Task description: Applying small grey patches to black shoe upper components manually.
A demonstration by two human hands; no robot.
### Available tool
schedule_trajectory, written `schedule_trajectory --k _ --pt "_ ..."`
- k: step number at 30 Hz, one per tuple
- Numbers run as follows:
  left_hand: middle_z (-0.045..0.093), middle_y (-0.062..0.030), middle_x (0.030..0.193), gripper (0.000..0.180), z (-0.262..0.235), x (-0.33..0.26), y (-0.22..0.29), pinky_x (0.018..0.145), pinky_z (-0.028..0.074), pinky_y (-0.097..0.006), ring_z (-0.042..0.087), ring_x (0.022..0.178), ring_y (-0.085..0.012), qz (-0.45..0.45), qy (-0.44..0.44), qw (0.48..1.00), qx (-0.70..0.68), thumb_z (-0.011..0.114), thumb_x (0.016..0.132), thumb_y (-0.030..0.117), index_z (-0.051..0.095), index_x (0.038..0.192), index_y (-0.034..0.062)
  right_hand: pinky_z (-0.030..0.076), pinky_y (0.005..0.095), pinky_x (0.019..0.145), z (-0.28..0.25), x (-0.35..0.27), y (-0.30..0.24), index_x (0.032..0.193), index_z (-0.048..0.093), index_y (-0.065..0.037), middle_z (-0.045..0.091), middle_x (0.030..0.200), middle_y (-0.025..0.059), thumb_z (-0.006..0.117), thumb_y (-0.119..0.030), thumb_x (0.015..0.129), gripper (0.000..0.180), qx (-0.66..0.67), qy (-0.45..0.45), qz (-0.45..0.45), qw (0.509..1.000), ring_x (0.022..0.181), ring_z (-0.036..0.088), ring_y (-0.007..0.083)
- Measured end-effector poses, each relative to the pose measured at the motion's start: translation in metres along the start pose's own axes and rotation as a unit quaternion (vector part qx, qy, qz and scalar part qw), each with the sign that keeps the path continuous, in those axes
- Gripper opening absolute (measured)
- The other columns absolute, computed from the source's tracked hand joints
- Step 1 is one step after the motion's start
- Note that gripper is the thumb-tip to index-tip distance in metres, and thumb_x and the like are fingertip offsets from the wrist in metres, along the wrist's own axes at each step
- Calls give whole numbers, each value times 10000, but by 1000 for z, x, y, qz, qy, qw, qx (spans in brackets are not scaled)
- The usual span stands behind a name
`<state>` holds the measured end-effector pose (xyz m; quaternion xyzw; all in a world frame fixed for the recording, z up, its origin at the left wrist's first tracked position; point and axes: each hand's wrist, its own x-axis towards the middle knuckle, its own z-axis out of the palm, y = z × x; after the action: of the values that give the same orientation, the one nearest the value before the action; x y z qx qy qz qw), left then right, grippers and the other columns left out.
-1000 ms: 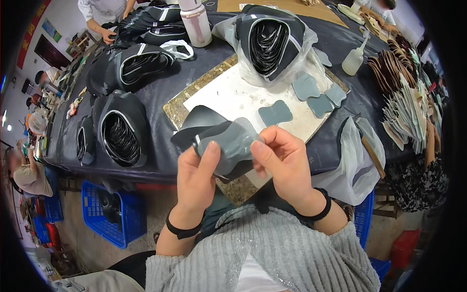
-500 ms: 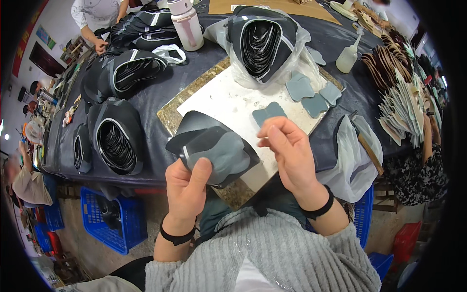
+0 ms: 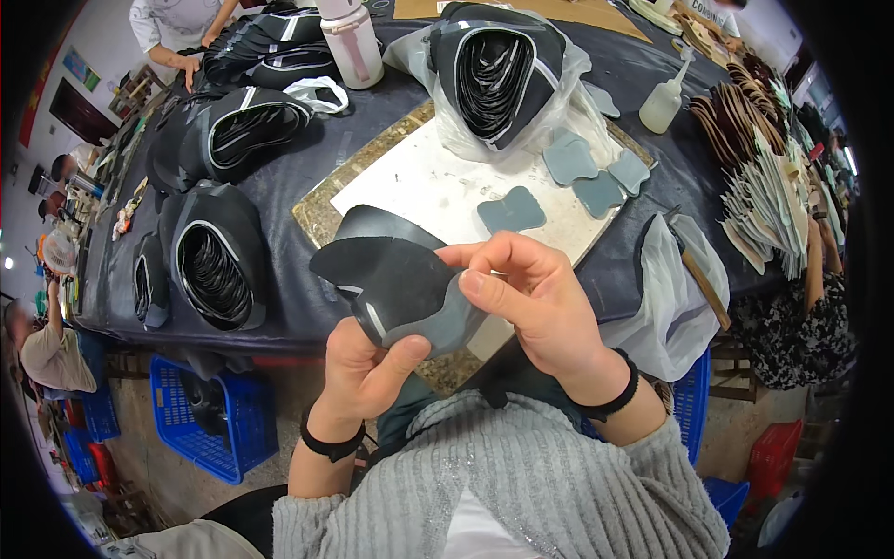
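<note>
Between my two hands is a black shoe upper (image 3: 396, 270), curved and folded over itself. A thin grey butterfly-shaped patch (image 3: 433, 328) lies against its near side. My left hand (image 3: 368, 377) pinches the lower left edge of both, thumb on the patch. My right hand (image 3: 535, 303) grips the right edge between thumb and fingers; its fingertips are partly behind the piece. Just beyond, a loose grey patch (image 3: 512, 211) rests on a white board (image 3: 391, 191). Several similar patches (image 3: 569, 158) lie farther right, beside a stack of black uppers (image 3: 498, 84) in clear plastic.
More stacked black uppers (image 3: 219, 265) stand on the left of the dark table. A white bottle (image 3: 352, 47) is at the back, a squeeze bottle (image 3: 663, 102) at right. A wooden-handled tool (image 3: 703, 287) lies on a plastic bag (image 3: 666, 321). Blue crates (image 3: 219, 438) sit below; other people work around.
My right hand has come left and taken hold of the upper's right edge. The upper has tilted, so more of its black side shows and less of the grey patch.
</note>
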<state>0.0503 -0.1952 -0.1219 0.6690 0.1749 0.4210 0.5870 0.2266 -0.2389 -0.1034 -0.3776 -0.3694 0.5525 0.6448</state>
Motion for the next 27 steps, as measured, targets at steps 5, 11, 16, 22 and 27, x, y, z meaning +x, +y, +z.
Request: schedule_trajectory --k 5,11,16,22,27 --pt "641 -61 900 245 -1 3 -2 649 444 -236 568 760 -106 46 -35 998 37 594 841 78 579 1056 -40 401 185 642 1 -11 2 814 547 -13 566 798 3 612 -78 837 94 22 29 -10 999 718 511 39" --pt "636 -92 915 269 4 0 -7 678 454 -248 582 787 -130 2 -11 999 -38 574 837 69 564 1073 -60 376 158 623 10 -10 -2 1024 463 -16 532 720 -15 546 -29 865 180 134 50 -36 989 683 486 31" --pt "582 -136 1076 320 10 9 -12 859 442 -318 566 981 -191 -87 72 955 -274 499 868 75 494 1152 -72 377 163 657 1 1 9 1086 438 -11 523 811 15 478 -31 900 191 -54 141 -170 974 716 470 43" --pt "557 -156 1131 306 13 15 -9 890 445 -361 553 1034 -227 -48 115 957 -262 483 883 90 492 1156 -47 342 267 865 -10 -11 9 803 581 -40 479 1015 61 677 -96 751 123 -213 36 -141 966 975 434 144" --pt "553 -170 1139 328 15 14 -6 893 448 -373 558 1034 -251 -77 129 938 -311 476 892 130 474 1168 -46 315 341 926 -5 -12 12 789 556 -38 519 949 59 645 -73 781 95 -32 12 -72 997 934 474 128"
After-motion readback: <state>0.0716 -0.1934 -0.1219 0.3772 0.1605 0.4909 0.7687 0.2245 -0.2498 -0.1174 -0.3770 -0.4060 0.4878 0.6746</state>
